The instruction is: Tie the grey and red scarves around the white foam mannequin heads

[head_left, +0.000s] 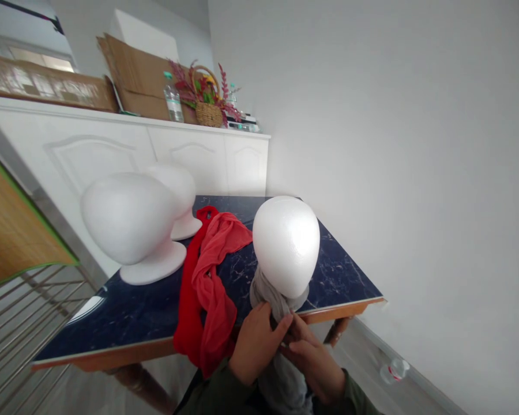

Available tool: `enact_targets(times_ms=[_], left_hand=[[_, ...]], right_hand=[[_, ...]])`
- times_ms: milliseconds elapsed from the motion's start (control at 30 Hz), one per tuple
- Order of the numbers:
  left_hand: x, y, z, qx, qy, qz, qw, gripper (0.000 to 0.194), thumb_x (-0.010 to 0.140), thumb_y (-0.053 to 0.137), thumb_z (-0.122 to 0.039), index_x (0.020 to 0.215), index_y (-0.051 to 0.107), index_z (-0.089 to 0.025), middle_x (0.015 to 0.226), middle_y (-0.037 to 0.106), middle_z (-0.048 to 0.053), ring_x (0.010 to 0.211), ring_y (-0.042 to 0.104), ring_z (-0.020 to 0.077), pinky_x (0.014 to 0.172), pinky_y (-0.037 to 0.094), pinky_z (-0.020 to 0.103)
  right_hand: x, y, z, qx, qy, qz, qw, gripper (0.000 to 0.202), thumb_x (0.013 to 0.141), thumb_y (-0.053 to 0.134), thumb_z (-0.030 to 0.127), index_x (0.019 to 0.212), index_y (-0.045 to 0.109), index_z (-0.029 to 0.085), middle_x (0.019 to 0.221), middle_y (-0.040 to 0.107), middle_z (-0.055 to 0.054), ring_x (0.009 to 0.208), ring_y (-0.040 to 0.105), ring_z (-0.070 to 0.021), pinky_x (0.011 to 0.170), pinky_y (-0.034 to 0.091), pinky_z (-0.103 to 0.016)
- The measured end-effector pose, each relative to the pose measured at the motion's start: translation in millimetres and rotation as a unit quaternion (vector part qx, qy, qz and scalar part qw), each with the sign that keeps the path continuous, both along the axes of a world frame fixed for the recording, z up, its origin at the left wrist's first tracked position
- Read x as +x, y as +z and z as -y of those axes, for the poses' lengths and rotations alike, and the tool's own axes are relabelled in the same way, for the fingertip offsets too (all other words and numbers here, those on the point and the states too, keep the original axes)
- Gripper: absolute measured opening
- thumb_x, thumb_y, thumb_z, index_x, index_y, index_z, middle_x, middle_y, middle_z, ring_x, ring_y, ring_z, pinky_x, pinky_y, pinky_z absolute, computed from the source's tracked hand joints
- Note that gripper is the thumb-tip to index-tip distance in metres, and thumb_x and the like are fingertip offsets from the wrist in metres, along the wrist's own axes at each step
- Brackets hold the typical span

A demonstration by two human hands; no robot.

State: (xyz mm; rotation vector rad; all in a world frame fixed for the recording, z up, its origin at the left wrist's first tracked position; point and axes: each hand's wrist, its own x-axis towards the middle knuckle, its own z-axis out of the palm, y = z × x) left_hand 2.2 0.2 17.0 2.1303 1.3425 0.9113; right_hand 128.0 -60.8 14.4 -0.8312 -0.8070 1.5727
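Observation:
A white foam mannequin head [286, 245] stands at the near edge of the dark marble-patterned table [134, 314]. A grey scarf [271, 300] is wound round its neck and hangs down off the table's edge. My left hand [255, 344] and my right hand [313, 360] both grip the grey scarf just below the neck, fingers meeting in front. A red scarf [207, 276] lies to the left of my hands, draped over the table's edge.
Two more white foam heads [130, 222] [179, 190] stand at the table's far left. Behind is a white cabinet [112, 150] bearing cardboard boxes, a water bottle [172, 98] and a flower basket [207, 95]. A plastic bottle [393, 370] lies on the floor by the wall.

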Motion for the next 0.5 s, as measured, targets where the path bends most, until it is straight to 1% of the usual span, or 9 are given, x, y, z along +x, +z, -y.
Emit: enact_targets(times_ms=[33,100,167,233,267,333,400,433,500], left_hand=[[0.7,-0.6,-1.7,-0.017,-0.008,0.004,1.000,0.030,0.081,0.047,-0.044,0.082,0.058,-0.017,0.081,0.061,0.008,0.083,0.059,0.0251,0.076,0.046,0.038],[1.9,-3.9,-6.0,-0.038,-0.016,0.045,0.998,0.026,0.083,0.044,-0.039,0.086,0.058,-0.017,0.085,0.063,0.008,0.086,0.059,0.0242,0.079,0.044,0.036],[2.0,-8.2,-9.7,-0.071,-0.033,0.121,0.990,0.027,0.085,0.040,-0.035,0.090,0.059,-0.016,0.093,0.064,0.009,0.093,0.058,0.0228,0.084,0.042,0.034],[0.9,-11.4,-11.3,-0.122,-0.049,0.208,0.969,0.028,0.085,0.040,-0.034,0.092,0.059,-0.015,0.097,0.064,0.008,0.096,0.057,0.0216,0.087,0.040,0.033],[-0.1,-12.2,-11.0,-0.150,-0.051,0.246,0.956,0.028,0.084,0.042,-0.035,0.092,0.060,-0.015,0.097,0.064,0.008,0.095,0.057,0.0213,0.087,0.041,0.032],[-3.3,-12.0,-8.6,-0.201,-0.042,0.298,0.932,0.026,0.080,0.047,-0.036,0.086,0.060,-0.015,0.090,0.065,0.006,0.089,0.058,0.0209,0.082,0.042,0.032],[-7.5,-9.8,-5.0,-0.243,-0.047,0.322,0.914,0.024,0.077,0.050,-0.037,0.078,0.059,-0.015,0.080,0.064,0.004,0.081,0.058,0.0197,0.076,0.044,0.031],[-9.8,-8.2,-3.2,-0.260,-0.056,0.324,0.908,0.023,0.076,0.051,-0.037,0.074,0.058,-0.015,0.076,0.063,0.003,0.078,0.058,0.0191,0.074,0.044,0.031],[-14.4,-5.0,-0.9,-0.279,-0.075,0.309,0.906,0.021,0.075,0.052,-0.035,0.070,0.058,-0.016,0.073,0.063,0.003,0.076,0.057,0.0189,0.073,0.045,0.031]], right_hand=[[-2.6,-3.6,-1.5,-0.032,-0.008,-0.027,0.999,0.049,0.061,0.058,0.018,0.109,0.055,0.029,0.123,0.053,0.000,0.108,0.051,-0.0192,0.088,0.041,-0.032],[-2.8,-11.6,-8.5,-0.092,-0.040,-0.063,0.993,0.034,0.061,0.062,0.021,0.094,0.058,0.025,0.104,0.061,0.000,0.088,0.058,-0.0161,0.075,0.044,-0.028],[1.9,-19.1,-18.8,-0.159,-0.075,-0.072,0.982,0.023,0.064,0.066,0.032,0.082,0.057,0.021,0.083,0.063,0.000,0.070,0.059,-0.0130,0.063,0.043,-0.024],[7.7,-24.4,-29.2,-0.218,-0.084,-0.051,0.971,0.031,0.068,0.063,0.047,0.076,0.055,0.018,0.068,0.060,0.000,0.057,0.057,-0.0111,0.051,0.037,-0.021],[9.9,-26.2,-33.5,-0.235,-0.081,-0.033,0.968,0.036,0.070,0.060,0.052,0.074,0.055,0.016,0.063,0.059,0.000,0.053,0.055,-0.0100,0.046,0.033,-0.019],[11.6,-28.6,-39.8,-0.242,-0.074,0.006,0.967,0.042,0.072,0.057,0.057,0.070,0.056,0.015,0.052,0.054,0.002,0.043,0.048,-0.0072,0.040,0.024,-0.017],[10.0,-30.0,-43.9,-0.226,-0.069,0.042,0.971,0.044,0.072,0.057,0.058,0.063,0.054,0.015,0.043,0.047,0.005,0.035,0.039,-0.0053,0.037,0.018,-0.017],[8.4,-30.5,-45.5,-0.219,-0.062,0.061,0.972,0.047,0.071,0.056,0.060,0.057,0.052,0.015,0.038,0.042,0.006,0.032,0.035,-0.0049,0.035,0.016,-0.018],[5.2,-31.7,-48.9,-0.205,-0.053,0.097,0.973,0.051,0.069,0.056,0.063,0.047,0.043,0.018,0.031,0.032,0.007,0.028,0.026,-0.0046,0.033,0.011,-0.019]])
